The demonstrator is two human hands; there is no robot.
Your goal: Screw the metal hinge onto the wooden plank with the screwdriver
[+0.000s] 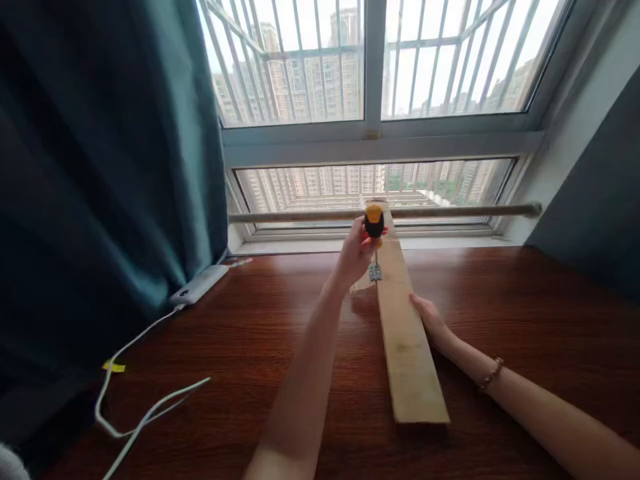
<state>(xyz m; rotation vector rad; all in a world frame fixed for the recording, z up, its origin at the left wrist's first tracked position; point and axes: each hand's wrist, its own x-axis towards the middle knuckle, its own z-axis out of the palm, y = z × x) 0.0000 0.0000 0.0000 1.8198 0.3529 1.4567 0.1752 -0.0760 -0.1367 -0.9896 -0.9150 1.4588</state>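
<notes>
My left hand (359,250) is closed around a screwdriver (374,221) with a black and orange handle. Its shaft points down to a small metal hinge (375,272) at the left edge of a long wooden board (407,340). The board lies lengthwise away from me, its far end by the window rail. Against the board's right edge rests my right hand (429,320), thumb toward the wood; its other fingers are hidden beside or under the board. A pale flat piece (363,283) shows just left of the hinge, partly covered.
A metal rail (300,217) crosses in front of the barred window. On the left, a white power strip or similar white device (200,285) lies by the dark blue curtain (150,133). A white cable (143,420) loops over the reddish-brown wooden surface (225,333).
</notes>
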